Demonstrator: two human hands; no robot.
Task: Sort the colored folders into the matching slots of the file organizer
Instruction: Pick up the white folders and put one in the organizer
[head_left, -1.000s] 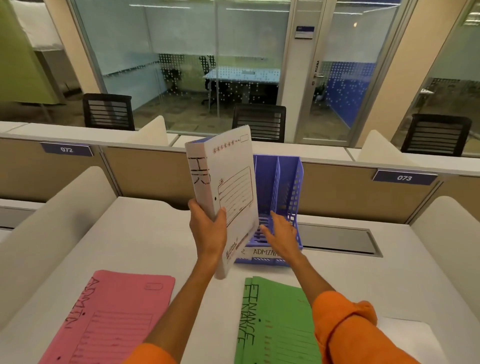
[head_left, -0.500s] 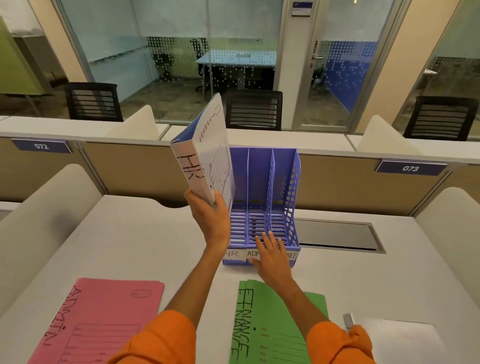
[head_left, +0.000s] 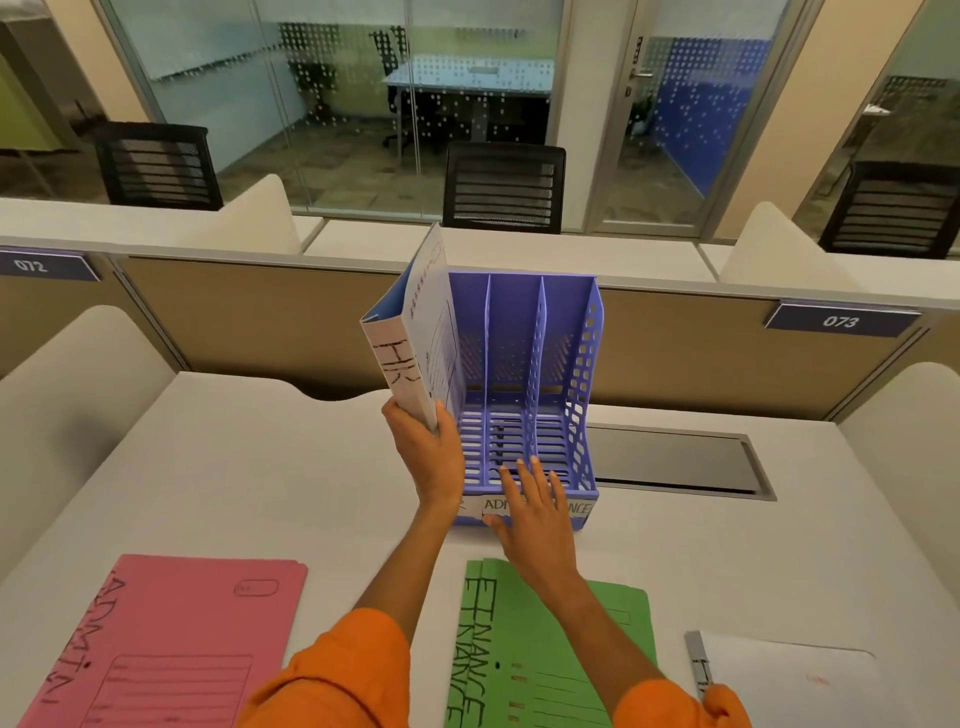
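Note:
My left hand (head_left: 428, 457) grips the lower corner of a pale blue folder (head_left: 415, 332) marked HR and holds it upright at the left side of the purple file organizer (head_left: 535, 384). The organizer has three slots with paper labels along its front edge. My right hand (head_left: 535, 512) lies with straight fingers on the organizer's front rim, over the labels. A pink folder (head_left: 171, 644) marked ADMIN lies at the near left of the desk. Green folders (head_left: 545, 654) marked FINANCE lie at the near middle.
A white folder or sheet (head_left: 795, 686) lies at the near right. A dark cable hatch (head_left: 675, 460) is set into the desk right of the organizer. Beige partitions enclose the white desk (head_left: 249, 467) on three sides. Black chairs stand beyond.
My left hand has carried the HR folder down and right, turning it edge-on against the organizer's left slot. My right hand stays on the front rim.

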